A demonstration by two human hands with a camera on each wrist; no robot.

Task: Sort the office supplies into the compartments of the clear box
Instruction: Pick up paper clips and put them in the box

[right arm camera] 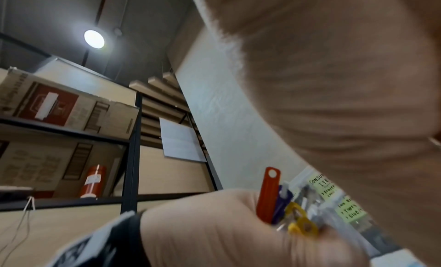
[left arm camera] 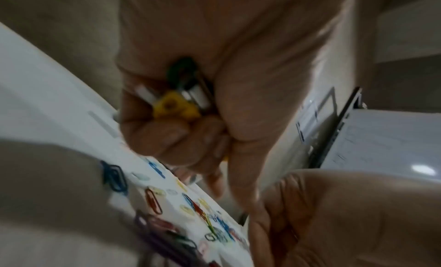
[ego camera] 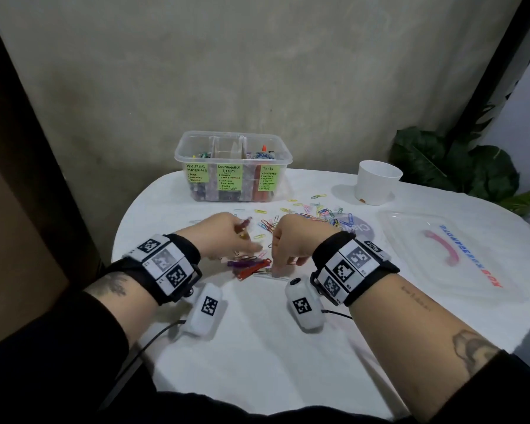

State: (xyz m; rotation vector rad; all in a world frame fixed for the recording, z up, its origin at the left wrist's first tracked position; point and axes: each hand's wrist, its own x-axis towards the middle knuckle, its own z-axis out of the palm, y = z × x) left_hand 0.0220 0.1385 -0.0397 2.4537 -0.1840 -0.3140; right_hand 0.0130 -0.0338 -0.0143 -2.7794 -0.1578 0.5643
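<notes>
The clear box [ego camera: 288, 160] stands at the table's back, with three green labels for writing materials, consumables and tools. My left hand [ego camera: 231, 237] grips a small bundle [left arm camera: 174, 105] with a yellow piece, a green clip and white sticks in it. A red cutter [ego camera: 251, 270] and a purple one lie just below that hand; in the right wrist view the red cutter [right arm camera: 268, 191] sits against the left hand [right arm camera: 214, 224]. My right hand [ego camera: 283, 255] curls down, and its fingertips pinch a clear stick [ego camera: 266, 274] on the cloth. Coloured paper clips [ego camera: 318, 214] are scattered behind both hands.
A white cup [ego camera: 378, 182] stands at the back right, in front of a dark green plant [ego camera: 456, 166]. The box's clear lid [ego camera: 441, 249] with a pink handle lies on the right of the round white table. A wall rises close behind the box.
</notes>
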